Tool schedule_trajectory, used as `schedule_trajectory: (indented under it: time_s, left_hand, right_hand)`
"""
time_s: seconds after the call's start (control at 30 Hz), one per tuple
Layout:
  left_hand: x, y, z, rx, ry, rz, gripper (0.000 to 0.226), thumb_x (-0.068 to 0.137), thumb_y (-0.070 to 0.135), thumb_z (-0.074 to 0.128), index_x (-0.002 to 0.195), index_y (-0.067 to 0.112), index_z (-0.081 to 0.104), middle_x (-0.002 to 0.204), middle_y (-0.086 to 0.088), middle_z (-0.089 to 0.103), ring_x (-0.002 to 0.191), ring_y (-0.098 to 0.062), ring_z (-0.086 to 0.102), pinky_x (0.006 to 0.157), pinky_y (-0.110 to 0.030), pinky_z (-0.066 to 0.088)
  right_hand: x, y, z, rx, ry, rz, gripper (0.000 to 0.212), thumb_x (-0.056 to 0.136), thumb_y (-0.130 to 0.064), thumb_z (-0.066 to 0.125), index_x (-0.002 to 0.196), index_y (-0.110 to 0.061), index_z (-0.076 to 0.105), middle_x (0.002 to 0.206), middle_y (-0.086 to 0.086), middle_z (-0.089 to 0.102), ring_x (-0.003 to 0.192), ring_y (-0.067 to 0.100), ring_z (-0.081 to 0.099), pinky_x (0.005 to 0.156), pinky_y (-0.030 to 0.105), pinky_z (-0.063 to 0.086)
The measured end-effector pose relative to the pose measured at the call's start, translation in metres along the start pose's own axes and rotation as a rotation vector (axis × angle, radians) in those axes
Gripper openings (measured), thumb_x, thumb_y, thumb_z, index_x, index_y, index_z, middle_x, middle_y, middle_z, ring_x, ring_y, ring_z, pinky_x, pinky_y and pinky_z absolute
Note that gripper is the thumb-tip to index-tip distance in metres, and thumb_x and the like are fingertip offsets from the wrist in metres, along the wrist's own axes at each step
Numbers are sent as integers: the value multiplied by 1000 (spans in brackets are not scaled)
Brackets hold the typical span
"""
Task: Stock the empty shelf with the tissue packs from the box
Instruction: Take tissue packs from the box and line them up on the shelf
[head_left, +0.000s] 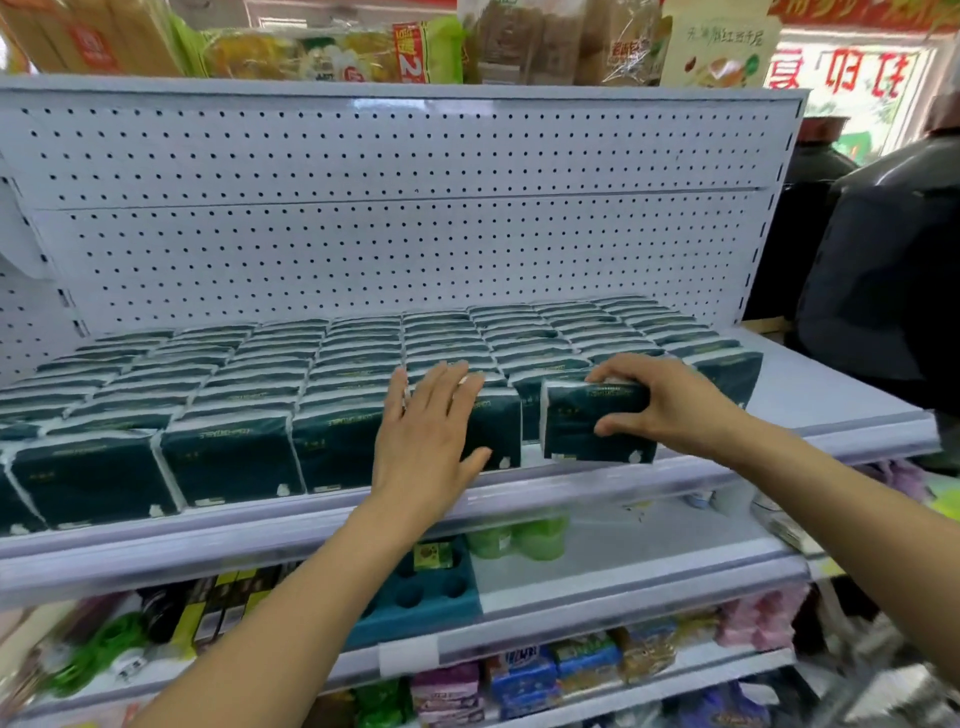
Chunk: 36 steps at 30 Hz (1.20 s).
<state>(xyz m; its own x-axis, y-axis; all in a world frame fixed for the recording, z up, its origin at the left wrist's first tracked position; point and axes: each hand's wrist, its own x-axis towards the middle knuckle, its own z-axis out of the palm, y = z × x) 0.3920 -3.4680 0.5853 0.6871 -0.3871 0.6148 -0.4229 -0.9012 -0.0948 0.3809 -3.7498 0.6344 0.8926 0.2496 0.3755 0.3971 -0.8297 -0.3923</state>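
Setting a dark green tissue pack (597, 421) at the shelf (623, 483) front, I pinch it with my right hand (670, 402), fingers on top and thumb on its face; my left hand (431, 431) lies flat, fingers straight, against the neighbouring front pack (498, 431); these look light, soft, film-wrapped, probably slippery, so I'd grip across the short sides.

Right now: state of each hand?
Left hand: open, fingers straight, flat against front tissue pack.
Right hand: gripping a dark green tissue pack.

Tissue pack (597, 421) — in right hand (670, 402)
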Motion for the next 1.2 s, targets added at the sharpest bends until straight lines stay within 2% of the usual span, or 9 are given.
schedule_trajectory:
  time_s: [0.13, 0.3, 0.4, 0.53, 0.63, 0.77, 0.97, 1.07, 1.2]
  left_hand:
    - [8, 2, 8, 192, -115, -2, 90, 88, 57, 59, 156, 21, 12, 163, -1, 17, 151, -21, 9, 114, -50, -21]
    - [9, 3, 9, 247, -172, -48, 91, 89, 57, 57, 157, 22, 7, 163, 0, 17, 151, -19, 10, 115, -52, -19]
    - [9, 5, 7, 266, -198, -54, 89, 91, 56, 54, 157, 22, 5, 163, 1, 15, 151, -18, 10, 115, -52, -19]
    - [12, 7, 7, 280, -204, -71, 87, 93, 54, 54, 157, 21, 5, 163, 1, 14, 151, -17, 10, 114, -51, -19]
    - [12, 7, 8, 276, -201, -72, 87, 93, 53, 54, 156, 20, 6, 163, 1, 15, 151, -17, 11, 115, -52, -17]
    - [11, 5, 9, 256, -191, -64, 87, 92, 53, 56, 156, 19, 9, 161, 1, 19, 150, -19, 14, 117, -54, -15]
    - [-4, 4, 2, 150, -61, -97, 85, 86, 55, 60, 153, 17, 25, 157, -4, 32, 149, -23, 20, 119, -60, 2]
    - [-36, 1, -8, 50, 60, -90, 75, 87, 51, 57, 149, 17, 33, 152, -3, 40, 145, -23, 30, 119, -56, 14]
    - [-97, -12, -24, -38, 169, -76, 58, 91, 43, 61, 141, 16, 47, 140, -1, 53, 131, -19, 48, 114, -47, 32]
  right_hand:
    - [14, 13, 15, -101, 65, -98, 46, 74, -40, 81, 116, -32, 62, 122, -9, 63, 113, 16, 56, 92, 42, 49]
    - [25, 25, 42, -155, 129, -205, 44, 75, -35, 81, 115, -25, 65, 105, -4, 55, 101, 22, 53, 78, 38, 48]
    - [29, 30, 53, -289, 243, -281, 49, 73, -35, 83, 117, -22, 67, 120, 6, 58, 109, 31, 54, 86, 44, 46]
    - [32, 32, 63, -184, 211, -289, 53, 82, -27, 76, 132, -20, 59, 144, 5, 47, 131, 28, 43, 101, 42, 41]
    - [33, 30, 66, -163, 199, -277, 53, 85, -23, 73, 135, -18, 56, 145, 4, 47, 134, 27, 42, 105, 41, 38]
    - [31, 28, 67, -255, 213, -290, 52, 83, -24, 75, 131, -16, 57, 135, 6, 54, 121, 31, 51, 104, 48, 39]
    - [16, 3, 68, -271, 242, -188, 56, 91, -46, 56, 142, -24, 46, 152, 5, 36, 142, 30, 29, 117, 57, 11]
    - [-1, -25, 73, -251, 311, -237, 58, 92, -54, 39, 141, -24, 46, 153, 5, 36, 143, 30, 27, 115, 60, 16]
    - [-24, -72, 93, -222, 361, -432, 45, 94, -43, 48, 130, -16, 58, 137, 7, 53, 128, 28, 47, 107, 49, 32]
